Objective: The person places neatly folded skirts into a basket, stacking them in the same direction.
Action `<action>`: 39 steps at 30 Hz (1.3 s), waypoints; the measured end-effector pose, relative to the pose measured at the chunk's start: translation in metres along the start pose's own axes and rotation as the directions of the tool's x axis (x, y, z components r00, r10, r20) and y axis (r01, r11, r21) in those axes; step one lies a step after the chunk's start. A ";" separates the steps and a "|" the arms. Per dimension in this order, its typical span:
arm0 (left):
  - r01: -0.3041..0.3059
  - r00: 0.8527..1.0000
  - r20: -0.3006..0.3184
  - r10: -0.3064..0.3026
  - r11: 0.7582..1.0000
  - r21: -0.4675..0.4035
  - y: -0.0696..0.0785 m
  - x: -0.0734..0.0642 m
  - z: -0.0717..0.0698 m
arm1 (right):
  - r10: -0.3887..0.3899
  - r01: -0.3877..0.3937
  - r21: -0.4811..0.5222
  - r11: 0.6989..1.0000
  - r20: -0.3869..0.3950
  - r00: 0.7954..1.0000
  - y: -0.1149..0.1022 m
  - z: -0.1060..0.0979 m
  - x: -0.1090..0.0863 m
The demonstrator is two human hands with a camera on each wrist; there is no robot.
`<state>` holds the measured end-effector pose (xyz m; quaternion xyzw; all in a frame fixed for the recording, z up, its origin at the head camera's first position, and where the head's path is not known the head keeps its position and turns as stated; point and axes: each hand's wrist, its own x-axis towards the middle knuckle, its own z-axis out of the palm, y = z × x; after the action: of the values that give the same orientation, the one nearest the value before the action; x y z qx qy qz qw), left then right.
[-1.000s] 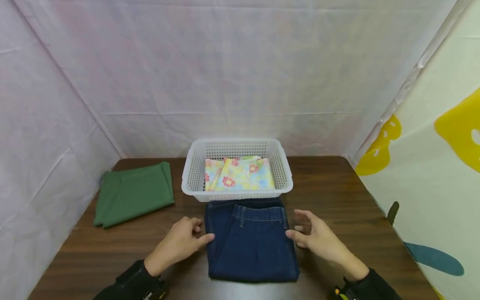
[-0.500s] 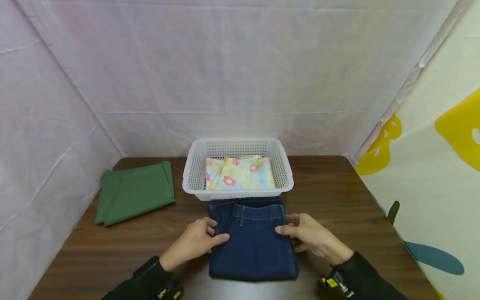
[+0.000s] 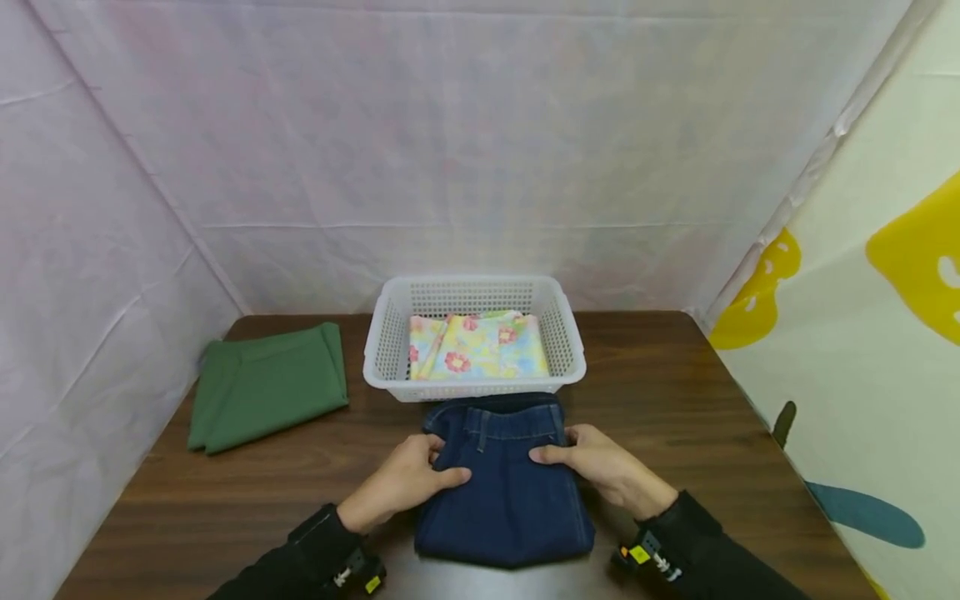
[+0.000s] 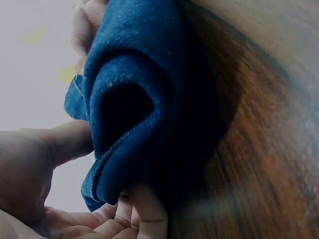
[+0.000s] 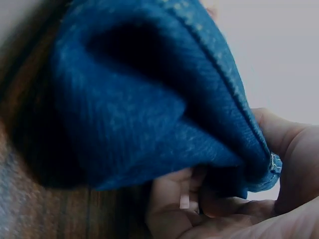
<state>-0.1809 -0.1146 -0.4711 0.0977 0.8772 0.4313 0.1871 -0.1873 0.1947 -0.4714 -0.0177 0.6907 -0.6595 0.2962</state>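
A folded pair of dark blue jeans lies on the table in front of the basket, its waistband toward the far side. My left hand grips the left edge, thumb on top and fingers underneath. On the opposite edge my right hand holds the denim the same way. In the left wrist view the jeans show rolled layers between thumb and curled fingers. The right wrist view has the jeans bulging up off the wood, their layers pinched by the thumb and fingers.
Just beyond the jeans stands a white plastic basket with a folded floral cloth inside. A folded green cloth lies at the left on the brown wooden table. White sheets hang behind and at the sides.
Both hands have moved inward from beside the jeans and taken hold of the two side edges. The jeans' upper part is squeezed narrower and slightly raised.
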 end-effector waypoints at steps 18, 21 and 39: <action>0.002 0.998 0.067 0.007 0.990 -0.140 0.009 -0.013 -0.008 | -0.120 0.098 0.227 0.969 0.089 0.989 0.003 0.005 -0.013; 0.005 0.998 0.065 0.004 0.989 -0.145 0.013 -0.016 -0.011 | -0.147 0.120 0.241 0.963 0.097 0.984 -0.002 0.005 -0.017; -0.059 0.996 0.052 0.070 0.978 -0.200 0.031 -0.034 -0.035 | -0.107 0.082 0.230 0.970 0.099 0.989 -0.043 0.008 -0.042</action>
<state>-0.1641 -0.1327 -0.4190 0.1197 0.8204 0.5193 0.2074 -0.1651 0.1995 -0.4155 -0.0532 0.5924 -0.7449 0.3023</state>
